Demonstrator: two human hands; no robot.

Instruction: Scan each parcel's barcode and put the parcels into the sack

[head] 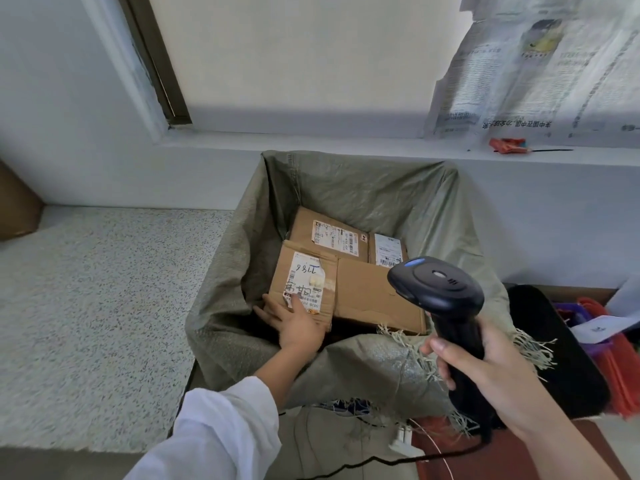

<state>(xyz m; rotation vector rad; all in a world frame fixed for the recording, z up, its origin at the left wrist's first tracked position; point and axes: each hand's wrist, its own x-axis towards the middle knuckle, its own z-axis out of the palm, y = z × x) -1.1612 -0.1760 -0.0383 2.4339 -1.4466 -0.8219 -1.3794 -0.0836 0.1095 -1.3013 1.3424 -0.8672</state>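
An open grey-green woven sack [346,188] stands below the window sill. A large cardboard parcel [367,292] with a white handwritten label lies on top inside it. My left hand [294,323] holds that parcel's near left corner, thumb on the label, fingers along the edge beneath. Behind it lie a second labelled cardboard parcel [332,237] and a smaller one [388,251]. My right hand [485,372] grips the handle of a black barcode scanner [440,289], whose head hangs above the sack's near right rim.
Speckled floor [86,306] spreads to the left, with a brown box [17,206] by the wall. Newspaper [536,64] hangs over the window at the upper right. A black object [554,341] and red and purple trays [609,355] stand to the right. The scanner cable [381,462] trails below.
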